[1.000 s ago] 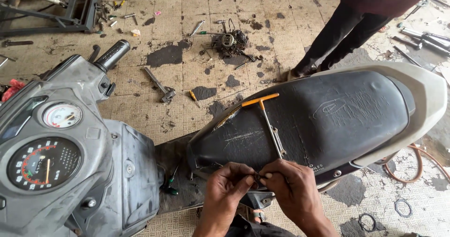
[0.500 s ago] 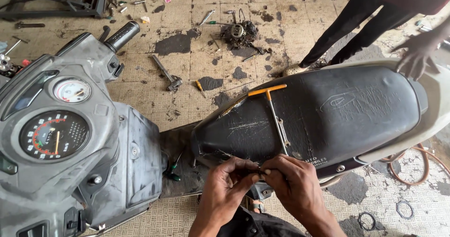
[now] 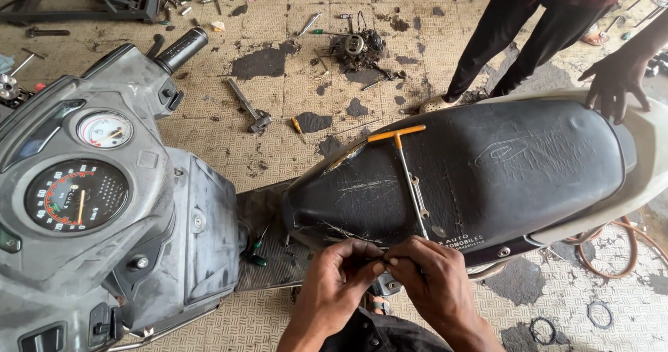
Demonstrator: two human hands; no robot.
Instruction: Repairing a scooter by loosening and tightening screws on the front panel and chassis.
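The grey scooter (image 3: 125,206) fills the left of my view, its dashboard with the round speedometer (image 3: 75,195) and the smaller gauge (image 3: 104,129) tilted up toward me, the handlebar grip (image 3: 182,48) pointing away over the tiled floor (image 3: 278,157). To the right runs the long black seat (image 3: 487,171), scratched and dusty, with the pale rear body panel curving round its far end. Another person stands beyond the seat in dark trousers (image 3: 515,39), and their hand (image 3: 616,81) rests spread on the rear of the seat.

Across the seat lies an orange-handled T-wrench (image 3: 403,157), its shaft running toward me, and a flat spanner (image 3: 419,202) lies just beside the shaft. Both are just beyond my fingers, touching nothing I hold.

My two hands meet at the seat's near edge, low in the middle of the view. My left hand (image 3: 337,275) and my right hand (image 3: 435,279) are each pinched narrow, fingertips together on a small thin metal part (image 3: 385,260) between them; it is too small for me to tell what it is. It sits right at the meeting of my thumbs and forefingers, over the seat's lower rim.

Farther off on the floor lie a hammer (image 3: 247,107), an oily engine part (image 3: 358,46), dark oil patches, and a green-handled screwdriver (image 3: 256,244) on the footboard.
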